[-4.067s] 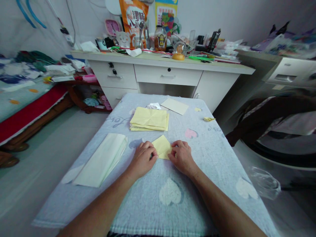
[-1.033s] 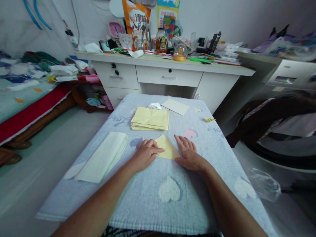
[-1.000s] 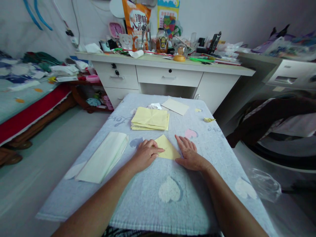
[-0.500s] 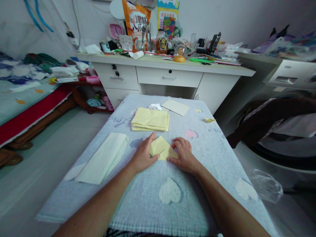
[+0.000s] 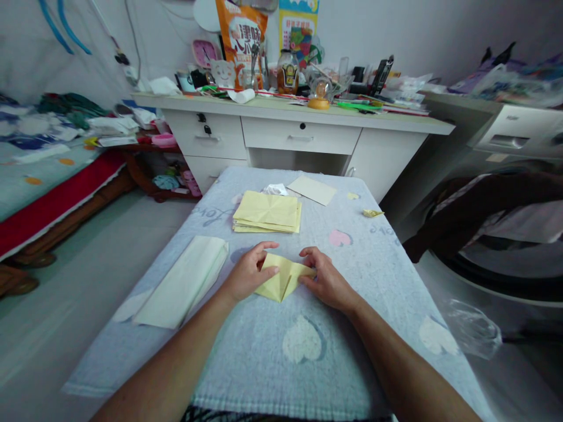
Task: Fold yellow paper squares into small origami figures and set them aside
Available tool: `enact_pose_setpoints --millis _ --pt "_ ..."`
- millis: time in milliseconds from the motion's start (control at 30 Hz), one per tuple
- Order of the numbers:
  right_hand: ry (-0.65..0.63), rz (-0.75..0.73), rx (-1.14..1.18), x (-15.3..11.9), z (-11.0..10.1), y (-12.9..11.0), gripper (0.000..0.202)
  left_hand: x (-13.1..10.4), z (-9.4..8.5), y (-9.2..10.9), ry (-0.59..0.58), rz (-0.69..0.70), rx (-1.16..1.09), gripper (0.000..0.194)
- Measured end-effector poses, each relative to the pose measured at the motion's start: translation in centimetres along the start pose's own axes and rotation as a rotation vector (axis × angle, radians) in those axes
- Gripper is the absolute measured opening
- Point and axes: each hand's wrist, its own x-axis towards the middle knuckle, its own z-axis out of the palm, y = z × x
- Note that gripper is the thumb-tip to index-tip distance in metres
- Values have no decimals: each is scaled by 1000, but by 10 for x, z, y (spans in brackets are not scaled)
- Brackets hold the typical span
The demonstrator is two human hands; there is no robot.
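A creased sheet of yellow paper (image 5: 278, 283) stands partly opened between my two hands, its lower point toward me. My left hand (image 5: 251, 271) pinches its left side, thumb on the near face and fingers behind. At the right corner, my right hand (image 5: 324, 276) grips the paper between thumb and fingers. Just beyond lies a stack of yellow paper sheets (image 5: 266, 211) with crease lines on the top one. To the left rests a folded pale sheet (image 5: 182, 281). A small folded yellow paper piece (image 5: 373, 213) sits at the far right.
The table is covered by a blue cloth (image 5: 347, 351) with hearts. Near its far edge lie a pale card (image 5: 312, 190) and a crumpled white wrapper (image 5: 275, 189). Behind stands a cluttered white desk (image 5: 303, 126); a washing machine (image 5: 505, 140) is on the right, a bed (image 5: 53, 176) on the left.
The yellow paper has gone from a flat folded shape with its point away from me to a partly opened one pointing toward me. Both hands still hold its sides.
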Motion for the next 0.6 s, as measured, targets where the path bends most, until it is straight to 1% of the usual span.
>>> enact_pose_setpoints --millis 33,100,200,267,333,433,500,600 --pt "18 17 75 1 0 1 43 0 0 1 15 -10 -37 47" --pt "70 51 305 3 0 3 49 0 -1 4 51 -20 -128 37" --pt "117 107 729 6 3 5 64 -2 -1 9 107 -46 -249 35" --pt "96 159 908 7 5 4 69 -3 0 11 128 -71 -277 35" --pt "66 204 983 8 7 3 70 -4 1 11 121 -88 -278 36" --pt "39 232 995 8 9 1 64 -4 5 8 77 -91 -270 37" --pt "31 230 978 8 10 1 60 -4 7 6 40 -73 -259 37" --pt "32 214 951 8 10 4 57 -3 6 5 4 -12 -216 34"
